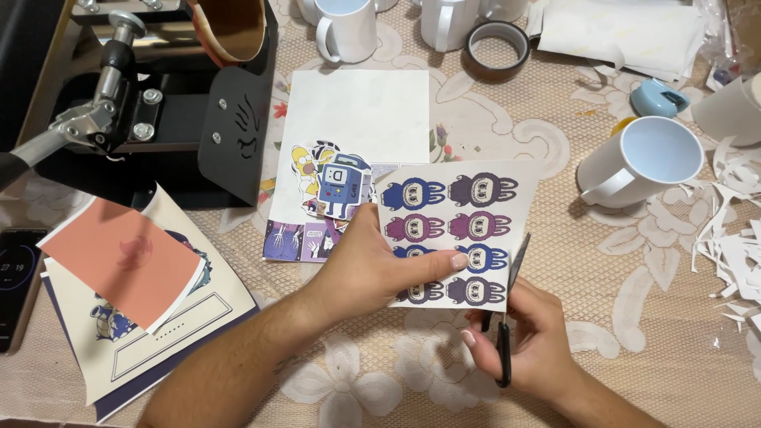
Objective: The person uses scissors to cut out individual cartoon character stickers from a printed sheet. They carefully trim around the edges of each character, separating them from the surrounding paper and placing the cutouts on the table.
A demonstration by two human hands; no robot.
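Cutting entry, one sheet in work. Sticker sheet (460,238): white paper printed with two columns of small purple and blue figures, held just above the counter (634,317) at centre. Left hand (376,265): pinching the sheet's lower left part, thumb on top across the third row, fingers beneath. Right hand (527,341): closed through the handles of black scissors (507,317), blades pointing up along the sheet's right edge, beside the lower figures.

Handling note, as judgement: the cut goes best if the left hand turns and feeds the paper while the scissors stay nearly in place, with the thumb kept clear of the blade line and the sheet held taut and flat, a margin left around each figure.

Adjacent items: cut-out stickers (333,182) on a blank white sheet (365,111); white mug (642,162) lying on its side; tape roll (497,49); paper offcuts (733,246) at right; black mug press (158,95) at upper left.
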